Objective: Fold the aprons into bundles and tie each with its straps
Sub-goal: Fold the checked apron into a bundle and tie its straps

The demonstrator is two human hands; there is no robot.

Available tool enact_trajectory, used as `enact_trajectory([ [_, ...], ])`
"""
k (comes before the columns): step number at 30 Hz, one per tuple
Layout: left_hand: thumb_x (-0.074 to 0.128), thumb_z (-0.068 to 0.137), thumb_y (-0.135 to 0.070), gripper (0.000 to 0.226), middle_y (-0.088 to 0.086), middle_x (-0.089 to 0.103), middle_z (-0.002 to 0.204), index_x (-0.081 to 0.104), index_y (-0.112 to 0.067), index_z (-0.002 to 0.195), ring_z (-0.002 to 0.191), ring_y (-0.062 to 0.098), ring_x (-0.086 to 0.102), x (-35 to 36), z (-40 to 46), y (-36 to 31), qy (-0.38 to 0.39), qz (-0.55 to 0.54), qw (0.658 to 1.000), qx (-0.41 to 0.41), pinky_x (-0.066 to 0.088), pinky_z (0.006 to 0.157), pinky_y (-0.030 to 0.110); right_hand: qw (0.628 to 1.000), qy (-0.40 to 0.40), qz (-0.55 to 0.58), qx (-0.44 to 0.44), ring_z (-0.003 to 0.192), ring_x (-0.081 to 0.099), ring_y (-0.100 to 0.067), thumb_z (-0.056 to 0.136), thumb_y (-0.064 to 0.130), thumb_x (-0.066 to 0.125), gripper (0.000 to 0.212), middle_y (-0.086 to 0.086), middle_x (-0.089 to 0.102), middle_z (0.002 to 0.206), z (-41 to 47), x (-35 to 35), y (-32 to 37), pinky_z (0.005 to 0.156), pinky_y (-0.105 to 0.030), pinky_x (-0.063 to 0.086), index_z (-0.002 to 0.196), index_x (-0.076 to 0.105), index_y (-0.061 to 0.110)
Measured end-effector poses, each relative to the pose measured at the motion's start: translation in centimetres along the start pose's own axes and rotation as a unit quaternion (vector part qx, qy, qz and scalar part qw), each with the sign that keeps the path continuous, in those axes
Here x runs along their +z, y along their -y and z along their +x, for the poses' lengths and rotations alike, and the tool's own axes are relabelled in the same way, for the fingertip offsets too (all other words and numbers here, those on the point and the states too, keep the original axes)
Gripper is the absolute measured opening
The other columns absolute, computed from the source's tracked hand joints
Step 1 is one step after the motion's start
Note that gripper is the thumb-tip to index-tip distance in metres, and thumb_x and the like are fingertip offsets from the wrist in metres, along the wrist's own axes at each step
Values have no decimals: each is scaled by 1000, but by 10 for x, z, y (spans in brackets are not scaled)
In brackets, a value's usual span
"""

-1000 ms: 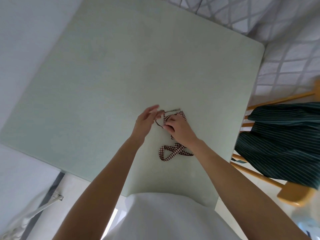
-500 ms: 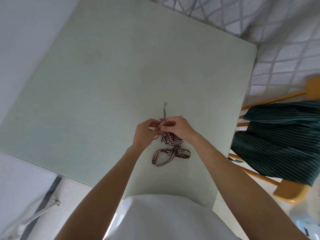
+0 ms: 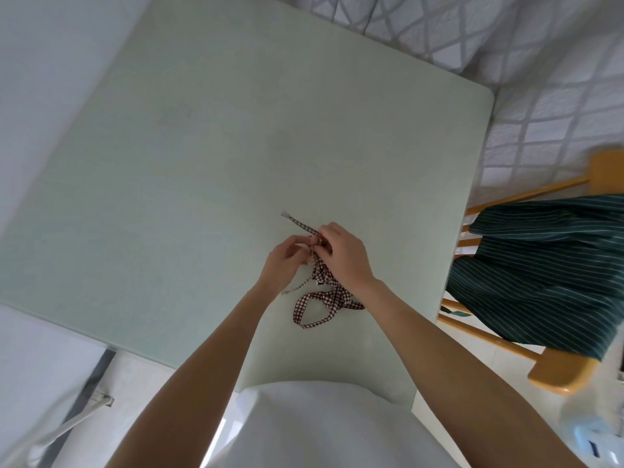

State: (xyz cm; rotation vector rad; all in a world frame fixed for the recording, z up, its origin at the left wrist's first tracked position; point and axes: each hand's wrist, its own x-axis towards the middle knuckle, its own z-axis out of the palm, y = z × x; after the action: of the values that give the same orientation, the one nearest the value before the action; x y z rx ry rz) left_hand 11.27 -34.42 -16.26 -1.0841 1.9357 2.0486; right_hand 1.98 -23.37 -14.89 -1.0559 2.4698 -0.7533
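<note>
No writing can be read. On the pale green table [image 3: 202, 163], a checked strap [image 3: 305, 228] is pinched by the left hand [image 3: 287, 261] and the right hand [image 3: 341, 255] above the small checked apron bundle [image 3: 324, 298]. On the wooden chair [image 3: 553, 376] at the right, a dark striped apron [image 3: 547, 265] is draped.

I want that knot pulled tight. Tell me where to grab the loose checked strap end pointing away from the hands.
Pinch the strap end just behind its pale tip, coming from the table's far left. It lies flat and straight there, clear of the right hand and left hand.
</note>
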Motion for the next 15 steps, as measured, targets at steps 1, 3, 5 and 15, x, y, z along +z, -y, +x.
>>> enact_trajectory([
  [1,52,90,-9,21,0,69,86,64,-23,101,84,14,62,-2,0,0,9,-14,1000,-6,50,83,28,1000,-7,9,0,67,56,-12,83,14,66,7,1,56,92,-1,1,0,58,-26,46,88,62,11],
  [3,53,91,-7,21,2,68,89,65,-20,103,84,12,62,-6,-2,0,32,-44,998,-9,49,79,23,999,-10,38,6,69,56,-8,82,14,67,6,3,55,94,-2,1,1,61,-26,48,86,62,13],
  [5,58,90,-7,20,3,68,96,65,-15,107,88,10,62,-9,-4,0,37,-59,998,-8,49,76,19,996,-1,85,12,75,57,-6,81,14,67,7,8,55,90,-3,-1,1,67,-28,50,82,62,17],
  [15,54,90,-14,11,-6,67,90,65,-18,92,83,11,57,-19,-2,-8,0,51,998,-33,46,78,26,981,45,181,54,80,62,-7,74,12,73,11,8,65,83,-1,-1,-1,75,-40,52,78,67,20],
])
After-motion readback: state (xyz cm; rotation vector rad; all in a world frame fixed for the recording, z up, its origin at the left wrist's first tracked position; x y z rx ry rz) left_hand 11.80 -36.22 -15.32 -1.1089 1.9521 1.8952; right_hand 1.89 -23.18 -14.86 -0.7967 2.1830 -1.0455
